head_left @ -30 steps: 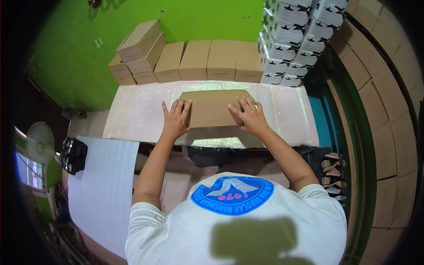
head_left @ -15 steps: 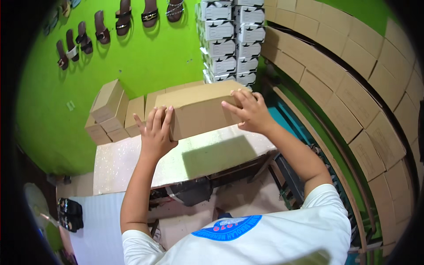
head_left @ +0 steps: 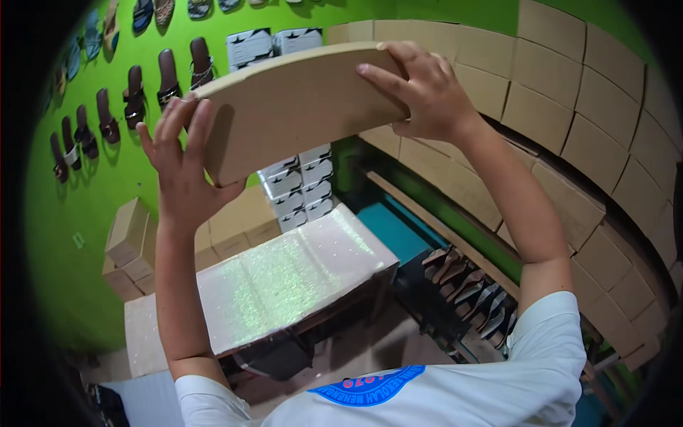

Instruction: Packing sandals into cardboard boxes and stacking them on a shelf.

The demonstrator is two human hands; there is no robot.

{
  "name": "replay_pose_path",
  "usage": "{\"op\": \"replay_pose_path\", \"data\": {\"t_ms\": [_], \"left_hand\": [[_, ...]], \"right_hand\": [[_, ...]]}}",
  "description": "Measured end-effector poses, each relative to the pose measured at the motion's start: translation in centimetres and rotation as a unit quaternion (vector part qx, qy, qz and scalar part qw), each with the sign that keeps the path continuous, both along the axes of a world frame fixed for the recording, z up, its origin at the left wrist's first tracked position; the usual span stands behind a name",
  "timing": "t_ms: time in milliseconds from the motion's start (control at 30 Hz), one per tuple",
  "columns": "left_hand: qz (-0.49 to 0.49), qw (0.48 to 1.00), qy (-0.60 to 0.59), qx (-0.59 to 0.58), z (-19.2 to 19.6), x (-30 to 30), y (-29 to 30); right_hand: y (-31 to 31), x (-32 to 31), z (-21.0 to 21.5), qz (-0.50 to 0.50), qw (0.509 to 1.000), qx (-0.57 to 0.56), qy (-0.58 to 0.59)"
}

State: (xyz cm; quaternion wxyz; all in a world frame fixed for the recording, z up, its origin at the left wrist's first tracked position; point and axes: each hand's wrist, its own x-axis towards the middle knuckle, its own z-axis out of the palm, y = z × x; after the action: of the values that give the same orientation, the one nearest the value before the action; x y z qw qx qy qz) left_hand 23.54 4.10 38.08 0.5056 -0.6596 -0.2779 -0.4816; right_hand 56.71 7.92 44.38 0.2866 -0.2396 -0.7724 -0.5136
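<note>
Hidden behind the raised cardboard box (head_left: 299, 107) — upper part of the white box stack (head_left: 299, 188) and some wall sandals (head_left: 107, 114). Hidden too — left hand (head_left: 181, 174) palm, right hand (head_left: 420, 89) thumb. Cut off at the rim: top sandals, stacked cartons (head_left: 569, 121).

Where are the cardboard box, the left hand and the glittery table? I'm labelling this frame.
cardboard box (head_left: 299, 107), head view, its broad brown face.
left hand (head_left: 181, 167), head view, back of hand.
glittery table (head_left: 284, 281), head view, bare top.

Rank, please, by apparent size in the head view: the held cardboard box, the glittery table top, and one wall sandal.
1. Held cardboard box and glittery table top: alike; the box is nearer the camera, so unsure.
2. Wall sandal: clearly smallest.
</note>
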Motion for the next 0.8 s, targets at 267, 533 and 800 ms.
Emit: {"op": "replay_pose_path", "data": {"t_ms": [267,533,800], "left_hand": [[-0.017,0.998,-0.057,-0.026,5.4,4.7,7.0],[-0.087,0.993,-0.085,0.006,10.0,12.3,9.7],[-0.100,0.989,-0.097,0.041,14.0,17.5,14.2]], "right_hand": [[-2.2,8.7,7.4,0.006,0.997,0.070,-0.027],[-0.8,14.9,11.9,-0.068,0.997,0.025,-0.018],[-0.4,14.7,14.5,-0.267,0.959,0.067,0.074]]}}
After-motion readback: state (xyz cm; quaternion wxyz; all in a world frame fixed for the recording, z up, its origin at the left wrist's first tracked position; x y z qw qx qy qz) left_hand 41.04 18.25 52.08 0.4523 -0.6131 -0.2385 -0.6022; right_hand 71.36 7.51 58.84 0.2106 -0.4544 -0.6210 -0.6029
